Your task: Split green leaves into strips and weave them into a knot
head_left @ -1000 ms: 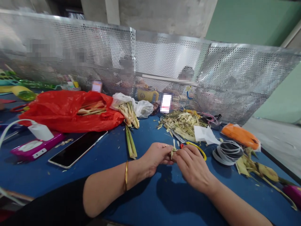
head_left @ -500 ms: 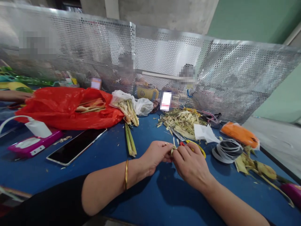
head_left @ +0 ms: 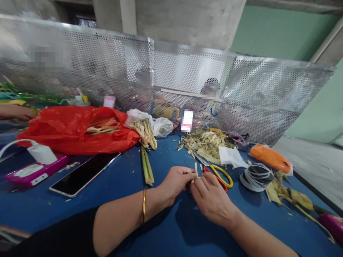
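My left hand point(head_left: 178, 182) and my right hand point(head_left: 213, 196) meet above the blue table, fingertips pinched together. Between them is a small pale strip of plant leaf point(head_left: 195, 167), its end sticking up past the fingers; the rest is hidden. Both hands are closed on it. Just beyond my right fingers lie scissors point(head_left: 223, 175) with red and yellow handles, blades toward a heap of leaf scraps point(head_left: 209, 142). Left of my hands rests a bundle of green stalks point(head_left: 146, 166), below dried pale leaves point(head_left: 144, 130) in a white plastic bag.
A red plastic bag point(head_left: 61, 125) of dried strips, a phone point(head_left: 85, 175) and a purple power strip point(head_left: 37, 173) occupy the left. At right are a spool of white cord point(head_left: 255, 177) and an orange packet point(head_left: 270, 157). A perforated metal screen point(head_left: 187, 67) stands behind; another person's hand point(head_left: 20, 112) is far left.
The view has tilted slightly upward, so things sit lower. My right hand has shifted a little left, showing more of the scissors' handles. The pale strip remains between my fingers.
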